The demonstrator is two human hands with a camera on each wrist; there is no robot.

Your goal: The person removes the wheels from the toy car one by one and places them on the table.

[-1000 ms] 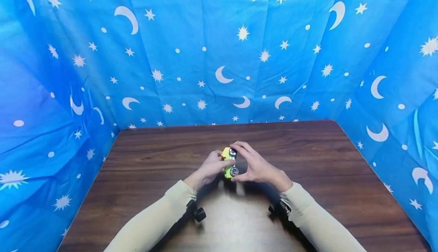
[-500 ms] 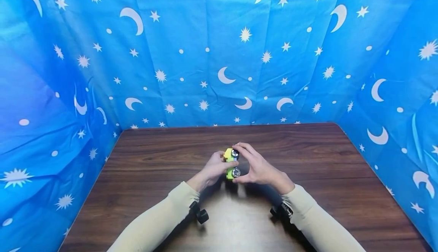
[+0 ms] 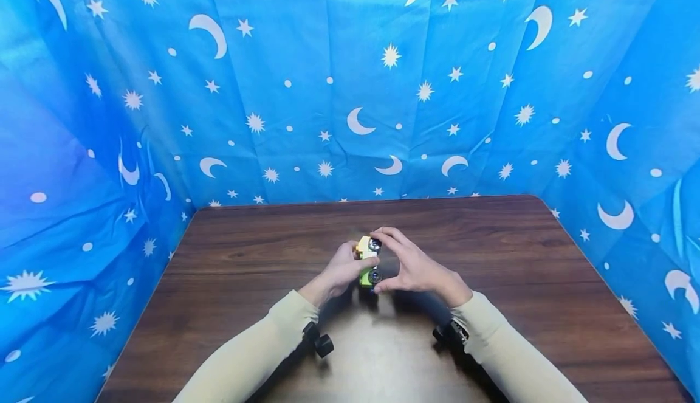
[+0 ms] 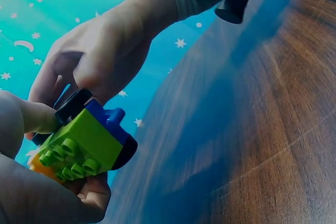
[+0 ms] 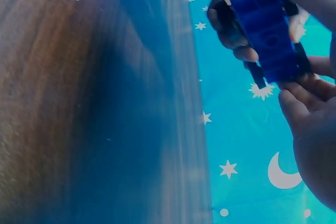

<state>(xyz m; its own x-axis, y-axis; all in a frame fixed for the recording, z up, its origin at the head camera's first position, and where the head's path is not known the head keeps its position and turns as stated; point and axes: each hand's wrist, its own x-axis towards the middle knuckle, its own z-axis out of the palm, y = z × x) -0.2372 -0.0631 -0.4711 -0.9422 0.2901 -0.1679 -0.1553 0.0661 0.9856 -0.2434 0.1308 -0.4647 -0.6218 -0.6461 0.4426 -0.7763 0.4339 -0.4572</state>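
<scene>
A toy car built of bricks (image 3: 365, 279) is held over the middle of the table, between both hands. My left hand (image 3: 340, 268) grips it from the left, thumb lying across its wheeled side. Fingertips and thumb of my right hand (image 3: 414, 267) pinch its two ends. The left wrist view shows a studded lime-green brick (image 4: 86, 142), an orange-yellow part (image 4: 43, 168) and a black wheel (image 4: 73, 106). A blue wheeled base (image 5: 270, 38) faces the right wrist camera. Fingers hide parts of the car.
The dark wood table (image 3: 262, 233) lies under both forearms. A blue cloth with moons and stars (image 3: 306, 105) walls it at the back and sides. Black wrist cameras (image 3: 322, 346) hang from both cream sleeves (image 3: 246, 348).
Both hands keep their hold on the toy car, nearly in place. The head view has shifted slightly, and a bit of blue now shows at the car's near end.
</scene>
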